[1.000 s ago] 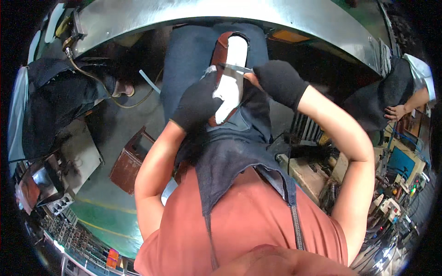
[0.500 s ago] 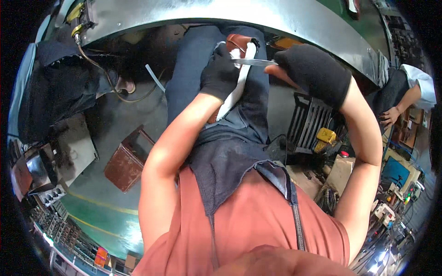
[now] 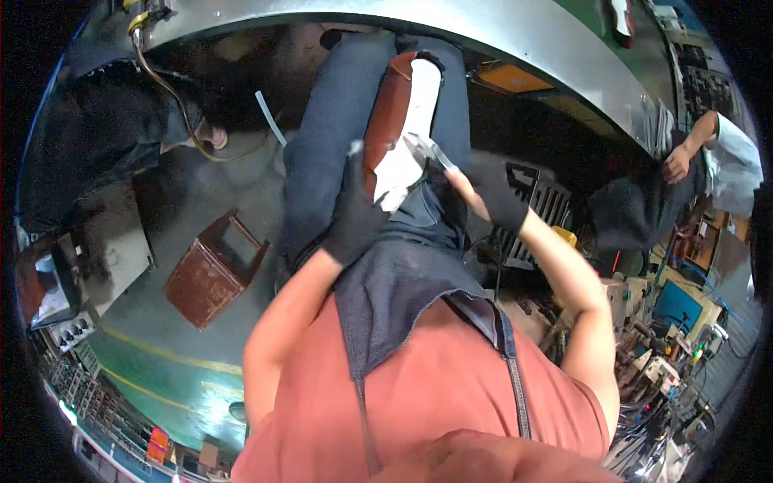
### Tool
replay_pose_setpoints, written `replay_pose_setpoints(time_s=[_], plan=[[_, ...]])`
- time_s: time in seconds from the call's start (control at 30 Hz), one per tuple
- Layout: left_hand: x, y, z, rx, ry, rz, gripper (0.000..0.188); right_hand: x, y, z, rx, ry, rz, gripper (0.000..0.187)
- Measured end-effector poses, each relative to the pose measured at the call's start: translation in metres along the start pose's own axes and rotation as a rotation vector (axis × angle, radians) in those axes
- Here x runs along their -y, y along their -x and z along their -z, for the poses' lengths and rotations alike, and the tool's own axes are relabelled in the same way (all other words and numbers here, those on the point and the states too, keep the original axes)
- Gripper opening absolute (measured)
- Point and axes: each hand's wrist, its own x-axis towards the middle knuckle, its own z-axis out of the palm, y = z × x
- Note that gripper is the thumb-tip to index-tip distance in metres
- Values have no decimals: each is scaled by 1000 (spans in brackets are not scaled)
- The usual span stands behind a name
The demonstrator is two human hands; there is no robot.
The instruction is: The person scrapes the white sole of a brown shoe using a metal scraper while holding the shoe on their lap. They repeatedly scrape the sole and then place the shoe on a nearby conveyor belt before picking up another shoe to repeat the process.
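Note:
A long brown leather shoe (image 3: 389, 105) rests across my lap, with a white strip (image 3: 423, 97) along its upturned face. At the end nearer me the white material looks loose and crumpled. My left hand (image 3: 354, 205), in a black glove with bare fingertips, grips this near end from its left side. My right hand (image 3: 491, 193), gloved the same way, holds a thin metal knife (image 3: 437, 153) in its fingers. The blade's tip is at the white material, and motion blurs it a little; whether it touches cannot be told.
A metal bench edge (image 3: 362, 18) curves in front of my knees. On it, at the far right, lies another brown-and-white shoe (image 3: 622, 22). A brown stool (image 3: 208, 278) stands on the floor to my left. At right, a co-worker's hand (image 3: 678, 163) rests near dark clothing.
My hands have come nearer my body, and my right hand has moved down with the knife. The left hand has slid from the shoe's far end to its near end, uncovering more of it.

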Motion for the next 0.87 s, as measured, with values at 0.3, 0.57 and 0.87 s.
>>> replay_pose_setpoints(time_s=[0.3,0.57,0.87], plan=[[-38,0,3,-37,-130,98,60,38,-5,13,301,-44,-108,45],[-44,-44,3,21,706,432,40,-9,3,-26,116,30,-56,48],[-19,-43,-19,-52,251,108,35,70,2,54,117,47,201,38]])
